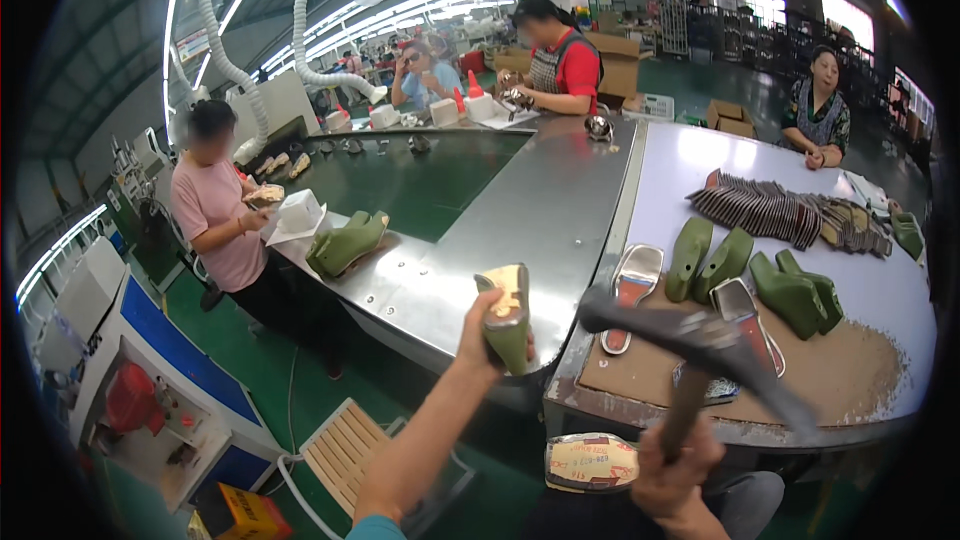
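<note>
My left hand point(478, 338) is wrapped round a green shoe last point(508, 342), held up over the near edge of the metal table. Its upturned end carries a tan piece with a dark rim. My right hand point(676, 468) grips the handle of a hammer point(690, 345), raised at the right, its dark head smeared by motion. Below, beside my right hand, a pale insole point(590, 462) with a dark edge and printing lies near my lap. Behind the hammer, on a brown board point(640, 380), are silver-and-red insoles point(634, 290), partly hidden.
Green lasts point(705, 260) stand on the white right-hand table point(690, 165), before a row of striped pieces point(755, 208). More green lasts point(348, 243) lie on the metal table point(480, 230). Several people work around; a wooden slatted chair point(345, 450) stands at lower left.
</note>
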Tool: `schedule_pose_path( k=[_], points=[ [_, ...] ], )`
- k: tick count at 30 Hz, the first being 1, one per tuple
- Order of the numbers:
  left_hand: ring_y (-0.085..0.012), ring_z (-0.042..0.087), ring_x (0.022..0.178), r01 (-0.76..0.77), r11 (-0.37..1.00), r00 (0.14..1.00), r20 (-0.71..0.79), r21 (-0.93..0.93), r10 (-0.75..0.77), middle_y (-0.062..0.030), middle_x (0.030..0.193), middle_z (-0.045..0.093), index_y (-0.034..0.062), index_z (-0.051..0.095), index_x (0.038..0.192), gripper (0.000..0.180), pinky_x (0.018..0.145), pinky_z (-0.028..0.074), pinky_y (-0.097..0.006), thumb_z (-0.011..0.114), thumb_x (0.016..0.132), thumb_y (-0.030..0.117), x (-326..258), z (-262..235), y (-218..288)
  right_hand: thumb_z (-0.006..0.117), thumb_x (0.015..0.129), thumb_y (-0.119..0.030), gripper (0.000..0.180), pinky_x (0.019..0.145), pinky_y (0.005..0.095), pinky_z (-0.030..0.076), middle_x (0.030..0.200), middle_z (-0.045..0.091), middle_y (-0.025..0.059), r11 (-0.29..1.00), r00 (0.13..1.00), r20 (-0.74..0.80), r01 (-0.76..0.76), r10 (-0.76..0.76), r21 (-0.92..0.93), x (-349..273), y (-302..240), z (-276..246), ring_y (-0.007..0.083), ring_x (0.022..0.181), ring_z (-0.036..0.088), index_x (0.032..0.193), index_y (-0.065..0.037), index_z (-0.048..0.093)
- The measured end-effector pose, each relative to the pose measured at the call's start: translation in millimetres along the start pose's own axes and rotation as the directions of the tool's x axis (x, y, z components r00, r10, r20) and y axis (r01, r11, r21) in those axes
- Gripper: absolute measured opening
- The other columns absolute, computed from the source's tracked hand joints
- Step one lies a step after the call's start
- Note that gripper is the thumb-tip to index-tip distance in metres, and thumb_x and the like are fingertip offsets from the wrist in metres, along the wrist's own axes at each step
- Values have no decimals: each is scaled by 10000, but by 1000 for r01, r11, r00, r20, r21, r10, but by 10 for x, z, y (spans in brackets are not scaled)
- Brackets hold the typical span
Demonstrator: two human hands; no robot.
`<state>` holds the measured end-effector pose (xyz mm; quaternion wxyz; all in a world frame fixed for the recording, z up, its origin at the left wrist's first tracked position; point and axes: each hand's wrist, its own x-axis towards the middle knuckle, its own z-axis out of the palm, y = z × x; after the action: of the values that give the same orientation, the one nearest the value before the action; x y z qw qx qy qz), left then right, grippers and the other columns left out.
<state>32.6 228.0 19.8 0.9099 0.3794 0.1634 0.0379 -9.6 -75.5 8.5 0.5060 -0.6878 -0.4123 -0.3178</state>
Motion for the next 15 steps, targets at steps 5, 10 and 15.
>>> schedule_pose_path(
  k=[5, 10, 15],
  points=[
    [-164, 648, 768, -102, 995, 995, 16, 15, 102, -42, 875, 649, 81, 614, 1069, 329, 688, 548, -332, 606, 919, 375, -198, 246, -118, 737, 881, -85, 485, 484, 446, 492, 740, 581, 87, 996, 961, 267, -56, 71, -63, 214, -48, 56, 327, 579, 612, 1322, -185, 560],
    [-145, 642, 801, -320, 937, 947, 12, 137, 321, -42, 919, 638, 49, 586, 1104, 337, 715, 544, -294, 598, 937, 341, -193, 228, -124, 698, 902, 26, 479, 596, 352, 532, 883, 652, 154, 996, 998, 36, 48, -46, -76, 347, -186, -305, 260, 694, 658, 1341, -16, 510],
    [-153, 643, 815, -308, 947, 951, 1, 85, 309, -65, 975, 625, 45, 564, 1161, 359, 715, 551, -298, 607, 931, 318, -223, 339, -178, 687, 888, 1, 322, 558, 372, 494, 815, 603, 132, 994, 977, 209, 62, -42, -90, 41, -99, -312, 265, 612, 598, 1175, -25, 542]
  ],
)
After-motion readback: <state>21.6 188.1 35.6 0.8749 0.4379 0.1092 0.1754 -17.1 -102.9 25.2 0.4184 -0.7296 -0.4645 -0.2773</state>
